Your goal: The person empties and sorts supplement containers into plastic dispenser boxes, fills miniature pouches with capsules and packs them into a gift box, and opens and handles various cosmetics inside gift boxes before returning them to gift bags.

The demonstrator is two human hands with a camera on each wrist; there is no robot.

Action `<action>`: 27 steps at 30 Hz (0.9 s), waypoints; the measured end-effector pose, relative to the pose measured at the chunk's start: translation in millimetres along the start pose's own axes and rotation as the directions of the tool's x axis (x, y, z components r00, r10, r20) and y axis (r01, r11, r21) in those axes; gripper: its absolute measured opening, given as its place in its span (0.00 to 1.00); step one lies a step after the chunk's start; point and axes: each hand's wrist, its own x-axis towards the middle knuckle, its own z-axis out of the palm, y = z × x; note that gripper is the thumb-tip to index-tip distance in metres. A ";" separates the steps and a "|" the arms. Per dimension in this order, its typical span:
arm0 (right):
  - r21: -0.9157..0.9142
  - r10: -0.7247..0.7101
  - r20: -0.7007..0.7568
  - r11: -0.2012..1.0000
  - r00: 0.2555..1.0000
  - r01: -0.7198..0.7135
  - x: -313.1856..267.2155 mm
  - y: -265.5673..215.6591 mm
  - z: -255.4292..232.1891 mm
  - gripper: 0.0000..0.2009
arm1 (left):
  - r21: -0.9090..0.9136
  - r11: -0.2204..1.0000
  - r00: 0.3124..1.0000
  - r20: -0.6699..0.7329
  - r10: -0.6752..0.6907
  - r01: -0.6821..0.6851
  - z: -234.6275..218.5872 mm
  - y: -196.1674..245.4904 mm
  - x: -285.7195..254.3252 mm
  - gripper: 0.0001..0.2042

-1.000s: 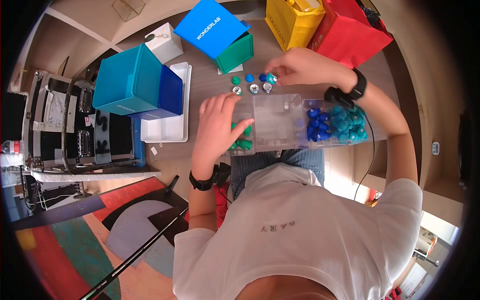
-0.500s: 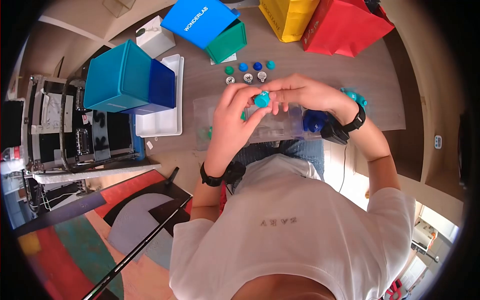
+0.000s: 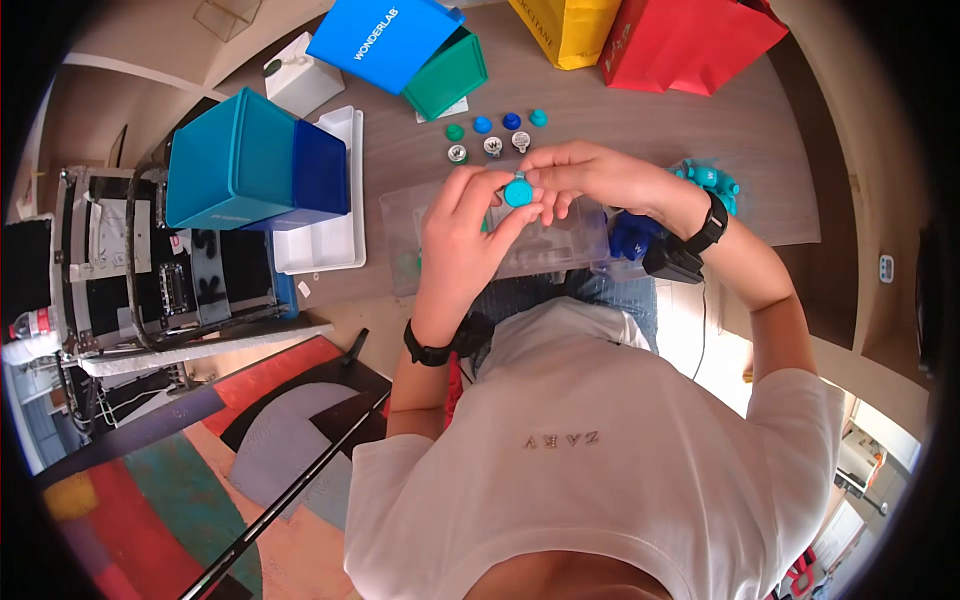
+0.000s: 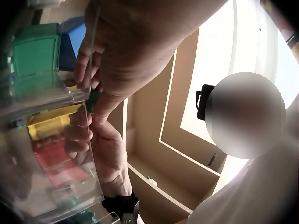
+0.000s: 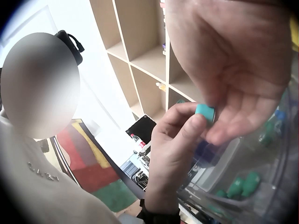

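In the head view, a small teal bottle [image 3: 518, 192] is held between both hands above the clear compartment box [image 3: 570, 243], its flat round end facing up. My left hand [image 3: 466, 220] pinches its side with thumb and fingers. My right hand [image 3: 615, 187] pinches at its far edge, fingertips close to the left ones. In the right wrist view the teal bottle [image 5: 205, 112] shows between left thumb and forefinger, the right fingers against it. Beyond the hands stand two rows: green, light blue, dark blue and teal pieces [image 3: 538, 117] behind, three white-topped pieces [image 3: 493, 147] in front.
Dark blue bottles [image 3: 632, 238] and teal bottles [image 3: 712, 178] lie in the box's right part; green ones [image 5: 238, 185] are in the left. At the left, teal and blue bins [image 3: 230, 165] stand on a white tray [image 3: 355, 200]. Yellow and red bags [image 3: 690, 45] stand behind.
The right hand has left a teal piece at the back row's end and come to the middle. The left hand has joined it around a teal bottle, since turned from its W side.
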 end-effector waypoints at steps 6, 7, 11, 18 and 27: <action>-0.045 0.000 -0.001 0.999 1.000 0.000 4.1 0.6 -1.1 0.14 | 0.037 0.999 1.000 -0.001 0.010 -0.010 1.5 -1.8 -1.6 0.17; -0.046 -0.010 -0.006 0.999 1.000 0.010 4.9 1.5 -1.5 0.14 | 0.044 0.999 1.000 -0.001 0.012 -0.012 1.7 -1.8 -1.6 0.16; -0.060 -0.006 -0.016 0.998 1.000 0.005 5.8 -0.6 -0.4 0.14 | 0.049 0.999 1.000 0.005 0.024 -0.024 2.0 -3.9 -2.2 0.16; -0.096 0.018 -0.004 0.995 1.000 -0.019 7.0 -6.9 0.6 0.15 | 0.144 0.986 0.996 -0.015 0.083 -0.080 3.2 -4.7 -3.1 0.17; -0.092 0.018 0.019 0.996 1.000 -0.016 5.8 -4.6 0.8 0.16 | 0.236 0.962 0.987 -0.041 0.154 -0.140 3.6 -4.2 -2.6 0.20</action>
